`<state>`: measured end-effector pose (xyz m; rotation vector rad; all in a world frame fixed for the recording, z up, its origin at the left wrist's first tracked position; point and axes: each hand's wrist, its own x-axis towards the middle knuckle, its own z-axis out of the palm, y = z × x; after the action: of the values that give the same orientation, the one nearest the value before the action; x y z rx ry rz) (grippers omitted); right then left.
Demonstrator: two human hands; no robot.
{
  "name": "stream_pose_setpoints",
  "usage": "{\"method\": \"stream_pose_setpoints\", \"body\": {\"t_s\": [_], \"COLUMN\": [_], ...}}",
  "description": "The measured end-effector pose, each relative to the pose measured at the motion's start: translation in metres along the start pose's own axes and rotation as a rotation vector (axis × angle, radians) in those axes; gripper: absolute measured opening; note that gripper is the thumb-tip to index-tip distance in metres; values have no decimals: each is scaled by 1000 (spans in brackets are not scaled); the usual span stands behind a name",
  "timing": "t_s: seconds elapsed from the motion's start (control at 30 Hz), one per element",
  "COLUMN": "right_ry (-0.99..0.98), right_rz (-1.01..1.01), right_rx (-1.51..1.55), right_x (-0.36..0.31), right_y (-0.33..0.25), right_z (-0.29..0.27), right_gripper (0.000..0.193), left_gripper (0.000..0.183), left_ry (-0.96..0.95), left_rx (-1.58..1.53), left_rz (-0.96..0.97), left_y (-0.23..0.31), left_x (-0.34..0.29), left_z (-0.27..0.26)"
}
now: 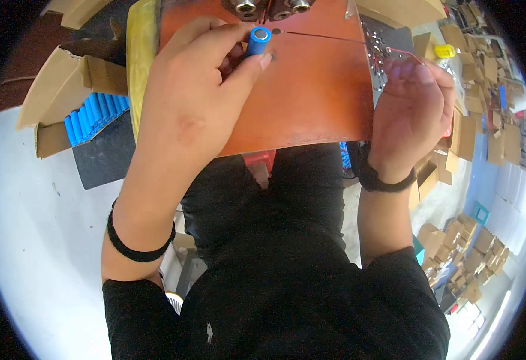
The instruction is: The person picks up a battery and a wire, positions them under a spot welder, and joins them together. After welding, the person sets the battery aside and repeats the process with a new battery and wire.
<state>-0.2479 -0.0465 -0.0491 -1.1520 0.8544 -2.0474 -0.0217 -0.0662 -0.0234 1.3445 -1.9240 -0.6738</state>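
Note:
In my left hand (194,90), thumb and fingers are closed round a blue cylindrical battery cell (258,47). It stands upright with its bare metal end up, over the orange-brown work board (311,99). A thin dark strip (326,36) with a small round tip reaches across the board to just right of the cell, apart from it. My right hand (410,99), at the board's right edge, has its fingers curled in on a thin red wire (405,51). Whether strip and wire are one piece, I cannot tell.
Two metal clamp-like heads (266,7) stand at the board's far edge. A bundle of thin leads (375,51) lies past its right edge. At left, a cardboard box (56,138) holds several blue cells (95,117). Many cardboard boxes (467,246) stack up at right.

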Motion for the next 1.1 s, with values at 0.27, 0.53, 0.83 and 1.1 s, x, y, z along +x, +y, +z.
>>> {"method": "stream_pose_setpoints", "body": {"t_s": [0.27,0.53,0.83,1.1], "right_ry": [10,-4,-71,-205], "right_rz": [61,107,113,0], "right_rx": [0,-82,-163,-183], "right_x": [3,5,3,9], "right_y": [2,4,3,-11], "right_z": [-1,-3,-8,1], "right_gripper": [7,5,11,9], "left_gripper": [35,38,33,33], "left_ry": [5,-31,17,-125], "left_rx": [119,88,49,-200], "left_rz": [-69,-145,-56,-219], "left_y": [5,7,2,5], "left_x": [1,3,5,-11], "left_z": [3,3,4,-6]}}
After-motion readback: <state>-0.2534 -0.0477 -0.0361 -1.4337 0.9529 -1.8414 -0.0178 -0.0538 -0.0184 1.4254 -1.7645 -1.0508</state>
